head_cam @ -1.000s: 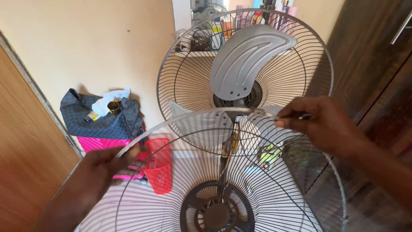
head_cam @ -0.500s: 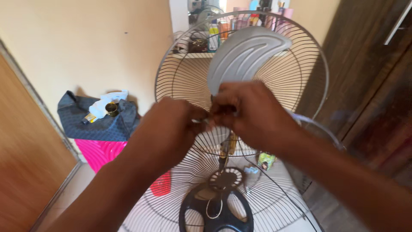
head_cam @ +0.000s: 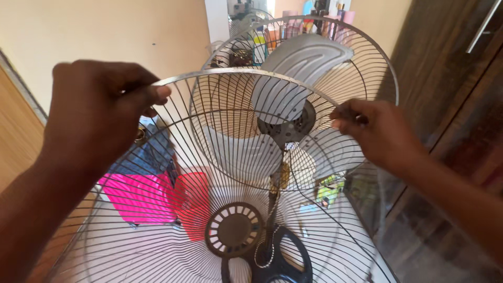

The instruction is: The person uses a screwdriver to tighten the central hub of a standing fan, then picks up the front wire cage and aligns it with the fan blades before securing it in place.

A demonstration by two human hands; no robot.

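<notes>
A standing fan faces me with grey blades (head_cam: 306,60) inside its rear wire guard (head_cam: 385,68). In front of it I hold the loose front wire guard (head_cam: 230,173), tilted, its round grey hub (head_cam: 234,229) low in the middle. My left hand (head_cam: 91,115) grips the guard's metal rim at the upper left. My right hand (head_cam: 380,133) pinches the rim at the right, close to the rear guard's edge. The fan's black base (head_cam: 283,262) shows through the wires below.
A dark bag (head_cam: 152,152) lies on a pink box (head_cam: 139,196) by the cream wall, with a red mesh basket (head_cam: 191,202) beside it. A dark wooden wardrobe door (head_cam: 456,94) stands at the right. A shelf with bottles (head_cam: 293,29) sits behind the fan.
My hands were together at the guard's middle half a second ago. They have moved apart to its rim, and the front guard has risen in front of the fan.
</notes>
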